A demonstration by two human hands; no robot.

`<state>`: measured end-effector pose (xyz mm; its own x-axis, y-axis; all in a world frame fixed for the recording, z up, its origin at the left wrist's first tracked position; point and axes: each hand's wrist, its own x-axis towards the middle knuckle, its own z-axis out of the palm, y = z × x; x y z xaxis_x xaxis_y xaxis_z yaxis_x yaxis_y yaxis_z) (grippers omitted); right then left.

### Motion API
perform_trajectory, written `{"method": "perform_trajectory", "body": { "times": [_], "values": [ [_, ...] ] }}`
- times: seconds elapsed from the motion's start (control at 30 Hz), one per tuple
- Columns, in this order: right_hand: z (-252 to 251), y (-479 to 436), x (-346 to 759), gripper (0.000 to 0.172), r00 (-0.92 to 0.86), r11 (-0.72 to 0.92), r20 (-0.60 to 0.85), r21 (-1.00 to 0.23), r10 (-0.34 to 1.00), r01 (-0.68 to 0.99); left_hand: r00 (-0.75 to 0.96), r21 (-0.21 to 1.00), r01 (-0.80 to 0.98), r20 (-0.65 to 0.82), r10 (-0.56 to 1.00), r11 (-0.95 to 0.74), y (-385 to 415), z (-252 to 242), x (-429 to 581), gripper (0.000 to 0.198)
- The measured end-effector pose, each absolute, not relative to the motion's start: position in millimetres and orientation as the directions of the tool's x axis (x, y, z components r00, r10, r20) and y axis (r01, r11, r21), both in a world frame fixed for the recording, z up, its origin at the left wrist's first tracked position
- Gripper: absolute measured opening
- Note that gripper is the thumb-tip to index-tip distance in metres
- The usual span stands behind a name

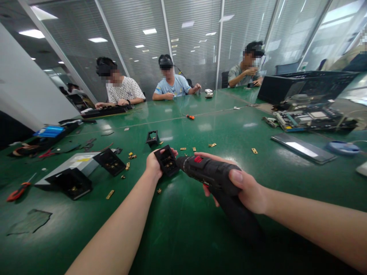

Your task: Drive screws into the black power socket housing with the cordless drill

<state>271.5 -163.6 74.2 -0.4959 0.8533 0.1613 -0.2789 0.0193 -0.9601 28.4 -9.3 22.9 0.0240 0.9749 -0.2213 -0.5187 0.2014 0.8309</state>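
Note:
My left hand grips a small black plastic socket part with brass contacts showing on its face, held just above the green table. My right hand is wrapped round a black electric screwdriver with a red switch. Its tip points left and meets the edge of the black part. Small brass pieces lie scattered on the table beyond my hands.
Two more black socket parts rest on a grey box at left, another farther back. A red-handled screwdriver lies far left. A circuit board, a phone and a black case sit right. Three people sit across the table.

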Motion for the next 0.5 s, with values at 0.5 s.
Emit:
{"method": "perform_trajectory", "body": {
  "times": [0.5],
  "values": [
    [73.0,-165.7,269.0,0.095,-0.49,0.0,0.123,-0.97,0.863,-0.243,0.016,0.81,-0.524,-0.3,0.954,0.264,-10.3,26.1,27.8,0.032]
  ]
}}
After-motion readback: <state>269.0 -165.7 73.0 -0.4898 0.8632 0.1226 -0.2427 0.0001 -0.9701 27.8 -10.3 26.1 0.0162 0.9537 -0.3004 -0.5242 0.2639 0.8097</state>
